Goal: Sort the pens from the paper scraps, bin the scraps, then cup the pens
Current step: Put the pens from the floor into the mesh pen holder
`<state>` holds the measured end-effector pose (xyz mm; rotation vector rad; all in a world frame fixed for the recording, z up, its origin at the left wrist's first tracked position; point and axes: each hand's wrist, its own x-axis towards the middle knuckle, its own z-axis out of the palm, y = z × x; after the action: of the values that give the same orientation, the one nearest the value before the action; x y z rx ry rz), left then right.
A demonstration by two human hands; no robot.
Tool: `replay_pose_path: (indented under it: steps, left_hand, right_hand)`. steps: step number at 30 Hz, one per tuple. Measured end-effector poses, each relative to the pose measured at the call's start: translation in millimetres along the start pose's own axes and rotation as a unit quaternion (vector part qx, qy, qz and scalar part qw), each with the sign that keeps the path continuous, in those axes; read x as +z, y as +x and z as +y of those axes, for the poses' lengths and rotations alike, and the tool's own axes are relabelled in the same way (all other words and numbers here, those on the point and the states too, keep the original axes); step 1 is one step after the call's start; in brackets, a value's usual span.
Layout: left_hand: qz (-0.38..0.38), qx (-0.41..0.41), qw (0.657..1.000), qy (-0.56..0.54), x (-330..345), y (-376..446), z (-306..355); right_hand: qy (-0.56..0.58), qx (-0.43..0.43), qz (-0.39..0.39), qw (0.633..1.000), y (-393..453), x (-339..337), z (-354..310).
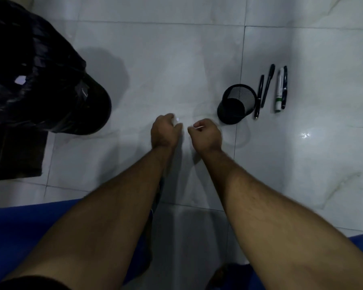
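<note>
While both bare forearms reach forward over the white glossy tiled floor (176, 59), the left hand (165, 131) and the right hand (205, 135) meet close together near the middle of the view. The left grip is curled, and a small white paper scrap (177, 120) shows at its fingertips; the right grip is also curled, pinching a thin white sliver of paper (198, 127). Both pieces are small and blurred.

At about two o'clock from the hands stands the black round mesh pen cup (237, 103), upright on the floor. Just beside it, at three o'clock of the cup, lie the pens in a row: a slim black pen (258, 97), a longer black pen (267, 84), a white marker with green band (279, 90) and a dark blue pen (284, 86) touching it.

At ten o'clock from the hands sits the round bin lined with a black plastic bag (50, 80); a pale scrap (20, 80) lies inside it.
</note>
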<state>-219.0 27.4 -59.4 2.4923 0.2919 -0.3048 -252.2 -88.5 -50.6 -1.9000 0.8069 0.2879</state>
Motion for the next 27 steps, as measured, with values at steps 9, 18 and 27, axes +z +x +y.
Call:
replay_pose_path:
  steps: [9,18,27]
  left_hand:
    - [0.024,0.012,1.0,0.012,10,7,4]
    - [0.04,-0.028,0.997,0.062,9,11,4]
    - [0.037,-0.016,0.998,0.051,7,12,6]
  right_hand:
    - [-0.014,0.002,-0.019,1.0,-1,1,1]
    - [-0.005,0.015,-0.023,1.0,-4,3,-3]
    - [-0.008,0.023,-0.035,0.999,-2,2,-8]
